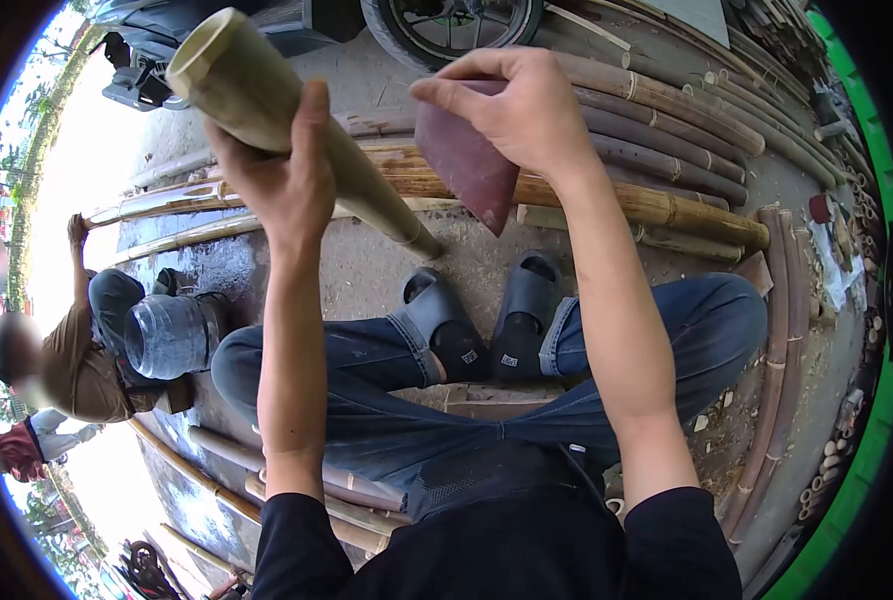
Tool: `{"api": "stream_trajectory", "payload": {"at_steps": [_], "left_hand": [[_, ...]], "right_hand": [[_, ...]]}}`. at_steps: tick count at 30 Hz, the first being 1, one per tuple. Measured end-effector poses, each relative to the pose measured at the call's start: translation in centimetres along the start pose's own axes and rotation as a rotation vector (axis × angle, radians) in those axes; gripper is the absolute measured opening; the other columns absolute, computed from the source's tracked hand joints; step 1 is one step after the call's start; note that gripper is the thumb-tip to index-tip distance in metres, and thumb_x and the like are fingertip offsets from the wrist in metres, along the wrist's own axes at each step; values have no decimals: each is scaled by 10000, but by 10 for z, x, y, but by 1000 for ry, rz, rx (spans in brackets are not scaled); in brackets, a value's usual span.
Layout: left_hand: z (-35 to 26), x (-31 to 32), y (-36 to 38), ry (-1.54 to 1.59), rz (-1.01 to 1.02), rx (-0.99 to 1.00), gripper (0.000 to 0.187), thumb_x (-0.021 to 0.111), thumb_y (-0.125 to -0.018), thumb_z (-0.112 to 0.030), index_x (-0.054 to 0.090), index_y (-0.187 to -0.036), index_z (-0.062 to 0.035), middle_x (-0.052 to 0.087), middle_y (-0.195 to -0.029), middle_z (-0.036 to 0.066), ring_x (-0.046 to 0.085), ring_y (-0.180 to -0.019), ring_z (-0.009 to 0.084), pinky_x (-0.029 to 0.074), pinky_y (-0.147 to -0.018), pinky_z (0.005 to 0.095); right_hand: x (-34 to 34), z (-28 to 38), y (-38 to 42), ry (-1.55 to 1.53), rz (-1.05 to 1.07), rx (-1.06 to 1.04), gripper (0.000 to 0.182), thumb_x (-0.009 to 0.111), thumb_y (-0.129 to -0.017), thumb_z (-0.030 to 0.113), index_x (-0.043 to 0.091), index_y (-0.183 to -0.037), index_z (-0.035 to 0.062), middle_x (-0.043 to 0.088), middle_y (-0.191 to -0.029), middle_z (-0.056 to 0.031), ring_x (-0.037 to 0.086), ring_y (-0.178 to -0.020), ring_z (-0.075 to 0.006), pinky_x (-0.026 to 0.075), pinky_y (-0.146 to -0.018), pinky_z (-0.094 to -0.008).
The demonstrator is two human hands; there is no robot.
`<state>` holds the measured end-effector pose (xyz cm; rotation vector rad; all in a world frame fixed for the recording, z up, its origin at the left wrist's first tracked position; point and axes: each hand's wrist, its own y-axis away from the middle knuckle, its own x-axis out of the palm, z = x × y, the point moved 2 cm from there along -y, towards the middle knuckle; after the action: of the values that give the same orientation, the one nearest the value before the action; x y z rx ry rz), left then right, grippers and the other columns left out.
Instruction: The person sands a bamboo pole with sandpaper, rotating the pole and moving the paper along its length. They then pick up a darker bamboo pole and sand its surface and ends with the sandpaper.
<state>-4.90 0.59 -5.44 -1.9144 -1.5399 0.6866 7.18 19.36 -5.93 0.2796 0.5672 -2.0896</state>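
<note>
The bamboo tube (pixel 256 95) is in the left hand (pixel 291 185), which grips it near its upper end, the fingers closed on its wall. The tube is tilted, its open, pale-rimmed end up and to the left, its other end slanting down to the right toward the ground (pixel 356 270); whether that end touches the ground cannot be told. To the right of the tube, and apart from it, the right hand (pixel 526 100) pinches a dark red sheet (pixel 461 155) by its upper part, between thumb and fingers, so that the sheet hangs bent, with a pointed corner downward. Behind the tube a glossy brown bamboo pole (pixel 666 205) lies across the ground, and beyond the sheet, farther right of the tube, many more bamboo poles (pixel 706 125) lie side by side. A wheel (pixel 456 25) stands above and to the right of the tube's open end. Just below the tube's lower end are two grey slippers (pixel 436 310), worn on the person's feet, between the bent knees in blue jeans (pixel 666 340). To the left of the tube and lower down, a clear plastic jug (pixel 171 335) lies on its side, and past it another person (pixel 86 375) in a brown top reaches an arm toward a pole.
</note>
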Motion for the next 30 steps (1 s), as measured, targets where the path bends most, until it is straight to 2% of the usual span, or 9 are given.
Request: {"api": "stream_trajectory", "payload": {"at_steps": [4,12,15,16,18,21,24,26,30], "left_hand": [[-3,-31,-6,47,-44,-232,537,818,-915,-255,497,-1247,18,701,-1000,152,702,-914,217,563,-878,343],[8,-18,12,232,15,-267,479,712,-946,-224,521,-1243,100,660,-1009,194,696,-867,265,603,-790,379],[3,-8,13,307,3,-252,366,742,-918,-182,605,-1141,73,705,-866,170,698,-828,224,580,-769,349],[0,-4,13,275,-18,-244,369,742,-913,-178,598,-1143,72,700,-876,170,696,-824,232,579,-761,345],[1,-5,13,297,-76,-278,378,736,-912,-184,591,-1149,74,697,-879,170,694,-825,240,577,-760,346],[16,-22,11,284,-104,-312,451,727,-902,-252,571,-1162,81,686,-927,183,688,-831,257,580,-774,354],[27,-27,3,112,-103,-322,456,659,-952,-349,572,-1171,42,673,-928,191,681,-839,270,584,-747,362],[38,-32,1,137,-95,-316,463,646,-968,-362,565,-1186,37,671,-939,189,681,-843,270,582,-759,366],[37,-27,1,250,80,-314,660,658,-980,-479,512,-1333,58,663,-1152,218,683,-1012,283,559,-929,405]], "right_hand": [[23,-143,33,-396,-502,411,350,796,-932,293,755,-1095,-15,757,-949,-102,693,-850,-141,538,-726,-279],[69,-168,101,-510,-244,491,261,711,-916,95,738,-1153,-11,726,-1035,-7,624,-885,-53,491,-786,-220],[128,-90,91,-656,-116,22,265,616,-995,-19,672,-1244,55,578,-1439,-90,590,-1270,-170,497,-1022,-308],[141,-40,88,-1111,8,149,223,597,-1046,147,638,-1249,62,555,-1474,-145,497,-1414,-284,426,-1129,-421],[120,30,81,-458,-263,-201,327,510,-1086,347,586,-1247,73,528,-1489,-188,382,-1498,-367,333,-1188,-516],[142,3,79,-385,-117,-333,467,501,-1050,495,532,-1244,72,492,-1506,-241,400,-1447,-439,299,-1188,-548],[165,-94,115,-610,-53,100,374,552,-995,385,507,-1164,55,551,-1345,-217,527,-1205,-369,374,-1095,-493],[184,-148,136,-659,-140,144,437,521,-984,314,500,-1325,41,531,-1293,-193,529,-1199,-350,384,-1088,-467],[168,-46,83,-270,-115,-178,801,599,-910,257,250,-1618,122,446,-1483,-197,439,-1334,-414,278,-1199,-523]]}}
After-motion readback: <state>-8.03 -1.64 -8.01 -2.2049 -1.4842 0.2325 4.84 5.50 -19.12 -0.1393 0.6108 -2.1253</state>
